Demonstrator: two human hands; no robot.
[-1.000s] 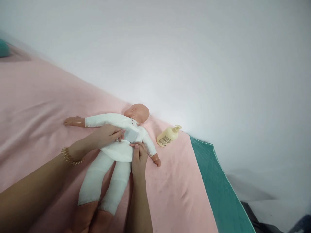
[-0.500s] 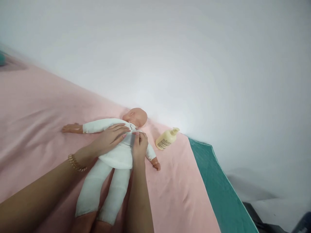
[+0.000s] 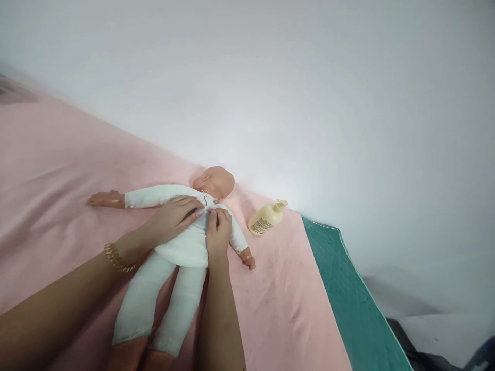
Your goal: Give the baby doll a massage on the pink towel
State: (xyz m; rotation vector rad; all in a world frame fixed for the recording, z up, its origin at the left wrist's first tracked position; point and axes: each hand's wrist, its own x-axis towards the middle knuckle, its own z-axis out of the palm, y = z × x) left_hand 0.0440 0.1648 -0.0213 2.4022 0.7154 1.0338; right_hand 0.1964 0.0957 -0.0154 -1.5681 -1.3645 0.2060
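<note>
A baby doll (image 3: 185,247) in white clothes lies on its back, its bald head (image 3: 217,181) turned to the left and its arms spread. Across its chest rests my left hand (image 3: 174,219), fingers stretched out and a gap between thumb and fingers; a bracelet (image 3: 118,258) circles that wrist. My right hand (image 3: 219,226) is at the other side of the chest, below the collar, with fingers curled in and the thumb up against them. Whatever lies between those fingers is hidden. The fingertips of both hands nearly meet over the white top.
A pale yellow pump bottle (image 3: 266,218) stands right of the doll, close to its arm. Pink cloth (image 3: 286,288) covers the surface, with a green strip (image 3: 348,288) along the right edge. A white wall (image 3: 270,93) rises behind. Dark items (image 3: 417,350) are at lower right.
The left hand has slid slightly left over the chest, and its thumb and fingers are a little further apart. The right hand keeps its curled shape. The view has shifted slightly.
</note>
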